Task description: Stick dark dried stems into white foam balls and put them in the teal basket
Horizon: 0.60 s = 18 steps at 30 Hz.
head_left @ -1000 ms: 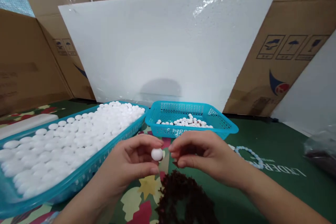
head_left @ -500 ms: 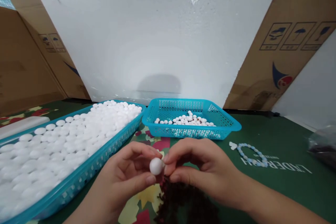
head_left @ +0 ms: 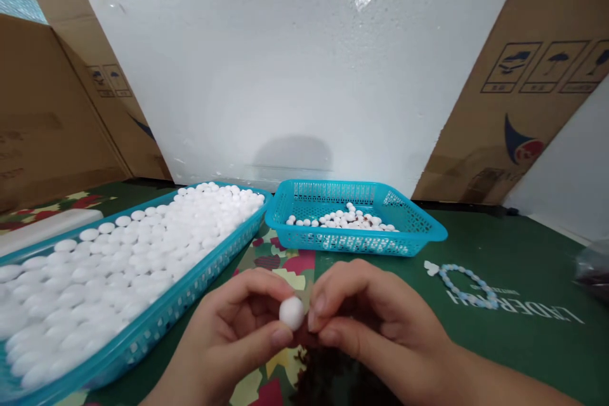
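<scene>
Between the thumb and fingers of my left hand (head_left: 242, 323) is a small white ball (head_left: 292, 313). My right hand (head_left: 371, 323) is just to its right, thumb and fingertips pinched together; what they hold, if anything, is too small to make out. Below my hands lies a pile of dark reddish-brown bits (head_left: 333, 374), partly covered by the right hand. To the left, a large blue basket (head_left: 176, 311) is filled with white balls (head_left: 143, 254). Beyond my hands stands a smaller blue basket (head_left: 361, 242) holding several white balls with brown specks among them.
A light blue bead bracelet (head_left: 469, 285) lies on the green table surface (head_left: 523, 254) at the right. A dark-filled plastic bag (head_left: 594, 269) sits at the right edge. Behind the baskets lean a white foam board (head_left: 304, 76) and cardboard boxes (head_left: 504, 95).
The view has shifted slightly, so everything sits a little further right. My right fingertips have drawn a bit away from the white ball, which stays in my left hand.
</scene>
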Motion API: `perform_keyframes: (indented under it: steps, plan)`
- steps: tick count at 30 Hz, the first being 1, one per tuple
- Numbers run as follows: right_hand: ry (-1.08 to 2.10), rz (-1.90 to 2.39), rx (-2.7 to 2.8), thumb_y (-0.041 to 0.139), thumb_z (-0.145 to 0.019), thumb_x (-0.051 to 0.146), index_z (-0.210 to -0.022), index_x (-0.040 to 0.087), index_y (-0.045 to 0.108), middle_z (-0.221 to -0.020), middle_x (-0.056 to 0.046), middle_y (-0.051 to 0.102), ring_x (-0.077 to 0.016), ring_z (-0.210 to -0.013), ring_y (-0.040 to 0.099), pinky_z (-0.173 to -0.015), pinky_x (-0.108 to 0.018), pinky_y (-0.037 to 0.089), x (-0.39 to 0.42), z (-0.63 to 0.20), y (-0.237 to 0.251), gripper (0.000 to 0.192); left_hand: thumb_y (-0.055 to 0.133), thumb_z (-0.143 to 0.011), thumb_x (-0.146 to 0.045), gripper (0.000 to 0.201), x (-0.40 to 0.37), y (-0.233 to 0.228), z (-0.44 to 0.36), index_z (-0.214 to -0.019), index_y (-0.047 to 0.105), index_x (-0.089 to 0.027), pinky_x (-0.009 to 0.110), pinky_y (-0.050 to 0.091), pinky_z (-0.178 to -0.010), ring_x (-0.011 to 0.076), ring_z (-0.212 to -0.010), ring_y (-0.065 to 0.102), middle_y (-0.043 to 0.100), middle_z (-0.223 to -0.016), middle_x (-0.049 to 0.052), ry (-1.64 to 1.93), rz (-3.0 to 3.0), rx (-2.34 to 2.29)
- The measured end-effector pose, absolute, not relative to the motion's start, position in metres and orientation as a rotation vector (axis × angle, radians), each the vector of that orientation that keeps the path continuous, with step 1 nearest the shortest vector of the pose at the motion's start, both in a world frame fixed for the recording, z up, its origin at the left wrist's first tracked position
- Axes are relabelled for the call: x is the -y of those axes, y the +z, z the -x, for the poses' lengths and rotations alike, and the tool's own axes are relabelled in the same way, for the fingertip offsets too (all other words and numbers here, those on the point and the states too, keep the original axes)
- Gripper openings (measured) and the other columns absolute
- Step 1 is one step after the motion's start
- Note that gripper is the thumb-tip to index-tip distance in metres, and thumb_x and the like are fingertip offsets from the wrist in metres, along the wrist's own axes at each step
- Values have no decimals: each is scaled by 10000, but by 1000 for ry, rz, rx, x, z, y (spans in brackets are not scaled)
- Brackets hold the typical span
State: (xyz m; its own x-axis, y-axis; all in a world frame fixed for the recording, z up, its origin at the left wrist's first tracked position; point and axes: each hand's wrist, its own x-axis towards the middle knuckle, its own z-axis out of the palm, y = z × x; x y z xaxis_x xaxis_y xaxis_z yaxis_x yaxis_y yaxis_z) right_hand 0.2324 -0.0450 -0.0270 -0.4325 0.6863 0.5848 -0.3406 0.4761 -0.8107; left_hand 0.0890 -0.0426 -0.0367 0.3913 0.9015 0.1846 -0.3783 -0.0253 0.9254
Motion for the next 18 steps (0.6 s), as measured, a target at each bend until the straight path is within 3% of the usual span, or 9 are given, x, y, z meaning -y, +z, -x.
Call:
perform_keyframes:
  steps: [8, 14, 18]
  plan:
    - [1211, 278, 1676, 371, -671, -3, -651, 190, 400, -651, 30, 421, -50, -600, 445, -558, -119, 399, 49, -231, -27, 196, 650, -470, -147, 116, 42, -39, -89, -547, 581, -200, 112, 436, -412, 64, -479, 508, 528, -547, -51, 1214, -1193, -567]
    - [1201, 273, 1705, 356, -675, -5, -624, 187, 363, -662, 23, 415, -54, -612, 436, -572, -124, 398, 51, -229, -27, 199, 647, -474, -117, 224, 45, -36, -90, -658, 581, -226, 115, 437, -420, 64, -461, 523, 567, -535, -52, 1112, -1106, -492]
    - [1184, 316, 1703, 365, -681, 23, -656, 198, 363, -656, 23, 417, -63, -597, 440, -547, -131, 397, 54, -229, -27, 177, 641, -481, -141, 158, 47, -34, -90, -612, 601, -219, 102, 425, -432, 61, -503, 509, 532, -558, -51, 1139, -1226, -541]
